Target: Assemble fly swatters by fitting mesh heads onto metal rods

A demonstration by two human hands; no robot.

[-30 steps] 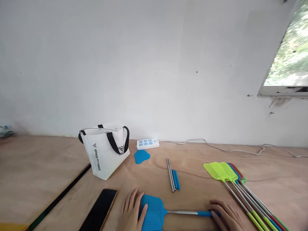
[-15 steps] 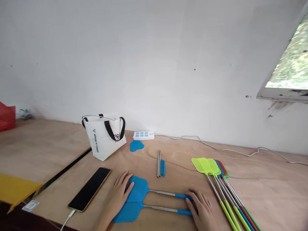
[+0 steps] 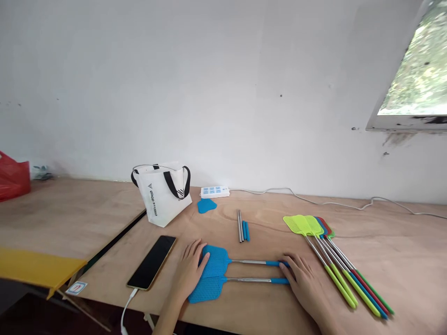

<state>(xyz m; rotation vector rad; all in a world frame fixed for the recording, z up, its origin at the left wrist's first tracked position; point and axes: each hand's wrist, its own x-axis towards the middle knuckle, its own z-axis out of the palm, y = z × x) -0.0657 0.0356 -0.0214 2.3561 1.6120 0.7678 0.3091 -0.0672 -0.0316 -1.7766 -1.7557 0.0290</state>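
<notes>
Two blue fly swatters (image 3: 215, 260) lie side by side on the wooden table, heads to the left and handles to the right. My left hand (image 3: 189, 270) rests flat over the left edge of their mesh heads, fingers stretched. At the other end, my right hand (image 3: 300, 277) lies over the ends of the blue handles (image 3: 277, 281), thumb apart from the fingers; the handle tips are hidden under it. Beyond them are two metal tubes (image 3: 240, 226), short blue grips (image 3: 246, 231) and a loose blue swatter head (image 3: 206, 205).
Several yellow-green, blue, red and green fly swatters (image 3: 303, 225) lie fanned at right. A phone (image 3: 152, 263) on a white cable lies at left, before a white bag (image 3: 164, 197). A power strip (image 3: 214, 191) sits by the wall. A gap (image 3: 118, 242) separates two tabletops.
The camera view has shifted, so the table things appear farther right and mostly higher. Both hands remain at the two blue swatters, which look nearly unmoved on the table.
</notes>
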